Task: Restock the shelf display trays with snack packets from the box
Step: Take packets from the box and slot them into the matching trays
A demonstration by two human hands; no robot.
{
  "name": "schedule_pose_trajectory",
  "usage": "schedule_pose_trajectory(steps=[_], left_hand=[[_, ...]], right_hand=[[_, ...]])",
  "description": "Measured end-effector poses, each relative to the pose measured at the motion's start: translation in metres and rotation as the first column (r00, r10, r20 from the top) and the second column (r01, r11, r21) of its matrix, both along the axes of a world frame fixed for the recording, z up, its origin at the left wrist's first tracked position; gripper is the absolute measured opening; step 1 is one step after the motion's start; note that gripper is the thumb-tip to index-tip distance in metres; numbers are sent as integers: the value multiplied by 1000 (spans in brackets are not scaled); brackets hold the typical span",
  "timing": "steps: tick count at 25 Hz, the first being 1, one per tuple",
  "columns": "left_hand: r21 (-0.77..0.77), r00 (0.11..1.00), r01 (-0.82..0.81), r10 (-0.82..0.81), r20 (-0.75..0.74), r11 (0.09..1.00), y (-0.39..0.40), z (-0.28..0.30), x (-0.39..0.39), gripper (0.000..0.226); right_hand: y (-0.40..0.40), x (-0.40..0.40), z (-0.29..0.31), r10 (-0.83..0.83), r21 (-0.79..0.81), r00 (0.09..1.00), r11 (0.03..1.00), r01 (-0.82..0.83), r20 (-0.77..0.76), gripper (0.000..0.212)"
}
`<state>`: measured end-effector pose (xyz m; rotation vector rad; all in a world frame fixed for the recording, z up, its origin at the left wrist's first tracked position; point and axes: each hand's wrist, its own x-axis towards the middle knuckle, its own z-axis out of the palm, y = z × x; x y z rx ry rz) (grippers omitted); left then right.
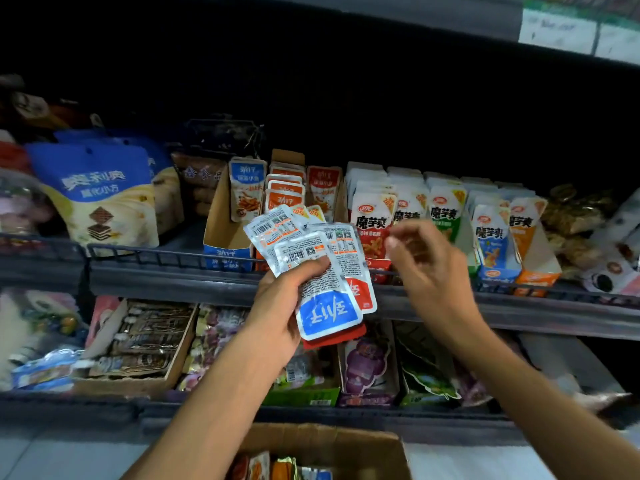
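Observation:
My left hand grips a fanned bunch of snack packets, held upside down with their printed backs toward me; the front one has a blue end, others behind show red. My right hand hovers just right of the bunch, fingers loosely curled, holding nothing. Behind the packets, on the middle shelf, stands a cardboard display tray with blue and orange packets upright in it. The cardboard box sits at the bottom of the view with several packets inside.
Right of the tray stand rows of white, green, blue and orange packets in display boxes. Large blue-and-cream bags fill the shelf's left. A black wire rail edges the shelf. The lower shelf holds more snack trays.

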<state>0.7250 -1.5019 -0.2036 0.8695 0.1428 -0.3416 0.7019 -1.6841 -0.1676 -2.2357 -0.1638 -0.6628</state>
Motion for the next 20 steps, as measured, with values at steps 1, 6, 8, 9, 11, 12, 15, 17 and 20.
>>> schedule_pose_trajectory(steps=[1,6,8,9,11,12,15,17,20], left_hand=[[-19,1000,-20,21,15,1000,1,0,0,41],[-30,996,-52,54,73,998,4,-1,-8,41],[-41,993,-112,113,40,993,9,-1,-10,38],[-39,991,-129,130,22,991,12,-2,-9,38],[-27,991,-136,136,-3,990,21,-1,-7,40],[-30,991,-129,129,-20,991,24,1,-7,41],[-111,994,-90,82,-75,990,36,9,-9,40],[-148,992,-103,91,-87,984,46,12,-6,47],[-150,982,-147,127,-137,978,60,12,-3,51]], right_hand=[[14,-15,-4,118,106,986,989,-105,-120,38],[50,-31,-19,471,193,824,882,-430,-316,58],[51,-29,-20,378,-120,872,894,-431,-310,83],[49,-27,-22,339,-294,898,860,-417,-282,90],[49,-22,-23,344,-544,922,746,-384,-178,87],[50,-21,-22,377,-581,920,728,-363,-103,79],[53,-16,-24,475,-520,878,766,-378,62,45],[58,-18,-26,518,-523,846,760,-386,128,31],[71,-26,-22,438,-236,889,886,-400,137,22]])
